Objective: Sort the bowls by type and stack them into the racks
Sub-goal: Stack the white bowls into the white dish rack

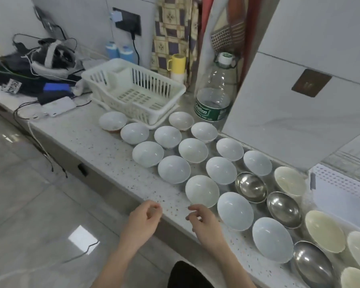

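Several white ceramic bowls (174, 172) stand upright in rows on the speckled counter (104, 154). Three steel bowls (250, 187) and several cream bowls (290, 180) sit among them toward the right. A white plastic dish rack (133, 90) stands behind the bowls, with nothing in it. A second white perforated rack (341, 194) lies at the right edge. My left hand (143, 219) and my right hand (204, 221) hover at the counter's front edge, fingers loosely curled and holding nothing. The nearest white bowl (202, 191) lies just beyond my right hand.
A large water bottle (215, 94) stands right of the dish rack. Behind it are a yellow mug (177, 64), two blue bottles (119, 51) and hanging cloths. Cables, a power bank (57, 107) and dark gear clutter the counter's left end. A white panel (299, 100) rises at right.
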A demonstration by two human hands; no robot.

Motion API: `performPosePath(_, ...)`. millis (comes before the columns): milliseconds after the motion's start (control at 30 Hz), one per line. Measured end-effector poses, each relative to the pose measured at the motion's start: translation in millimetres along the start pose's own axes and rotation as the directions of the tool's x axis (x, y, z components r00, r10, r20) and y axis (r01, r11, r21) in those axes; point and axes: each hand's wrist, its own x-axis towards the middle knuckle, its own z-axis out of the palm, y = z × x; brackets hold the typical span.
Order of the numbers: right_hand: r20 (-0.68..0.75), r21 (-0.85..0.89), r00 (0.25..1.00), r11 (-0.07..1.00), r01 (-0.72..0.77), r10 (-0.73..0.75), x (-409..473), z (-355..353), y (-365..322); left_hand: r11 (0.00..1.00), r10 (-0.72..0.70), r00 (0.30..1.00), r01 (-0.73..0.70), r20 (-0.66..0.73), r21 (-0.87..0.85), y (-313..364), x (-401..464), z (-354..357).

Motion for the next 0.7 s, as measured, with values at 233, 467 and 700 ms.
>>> performPosePath(233,0.213,-0.035,0.977,0.999,0.019,-0.011,54.4,60.8,-61.9,0.94,-0.143,0.973,0.077,-0.178,-0.334,-13.8,57.1,-66.0)
performPosePath(467,0.326,0.184,0.944,0.977,-0.11,0.044,130.6,134.4,-142.4,0.897,-0.266,0.937,0.154,-0.227,-0.414,-25.6,132.7,-138.6)
performPosePath(700,0.479,0.486,0.829,0.699,-0.525,0.29,196.0,183.0,-197.0,0.889,-0.364,0.917,0.29,-0.164,-0.353,-22.0,210.9,-195.2)
